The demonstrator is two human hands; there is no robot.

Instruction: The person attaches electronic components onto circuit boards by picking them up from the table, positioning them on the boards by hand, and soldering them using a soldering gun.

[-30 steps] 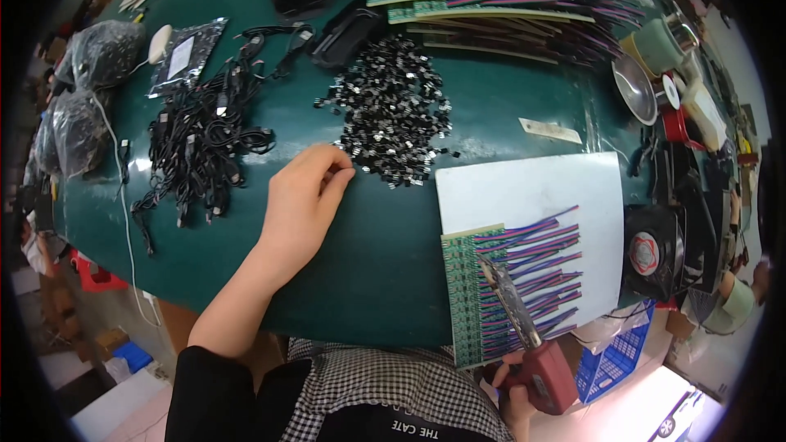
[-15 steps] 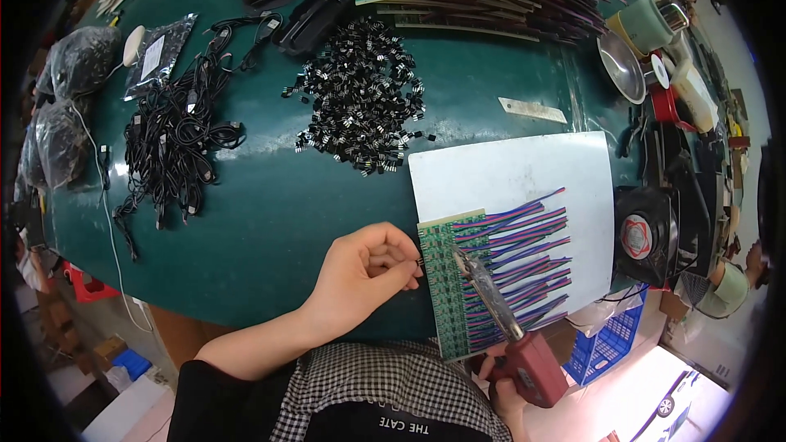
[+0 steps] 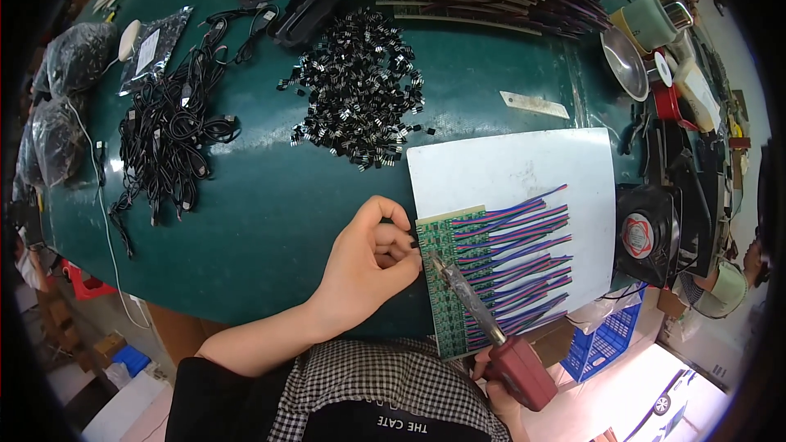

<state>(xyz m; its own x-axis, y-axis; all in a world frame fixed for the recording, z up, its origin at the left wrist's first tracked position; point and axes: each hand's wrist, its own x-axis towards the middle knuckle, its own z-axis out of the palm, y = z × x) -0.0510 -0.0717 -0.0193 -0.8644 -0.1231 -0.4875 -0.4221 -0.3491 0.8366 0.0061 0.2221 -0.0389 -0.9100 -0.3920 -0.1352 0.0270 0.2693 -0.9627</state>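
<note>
White sheet [image 3: 524, 160] beneath part of the wired green circuit-board panel [image 3: 444, 311]. Red-handled soldering gun [image 3: 521, 370]: tip over the panel's left side, handle grasped by the person's right hand [image 3: 501, 403]. Left hand [image 3: 360, 272] pinches a black connector [image 3: 414, 245] between fingertips, just beside the panel's left edge; contact unclear.

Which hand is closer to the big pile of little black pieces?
Left. The left hand is below the pile in the picture, not touching; the right hand is farther down, gripping the soldering iron.
</note>
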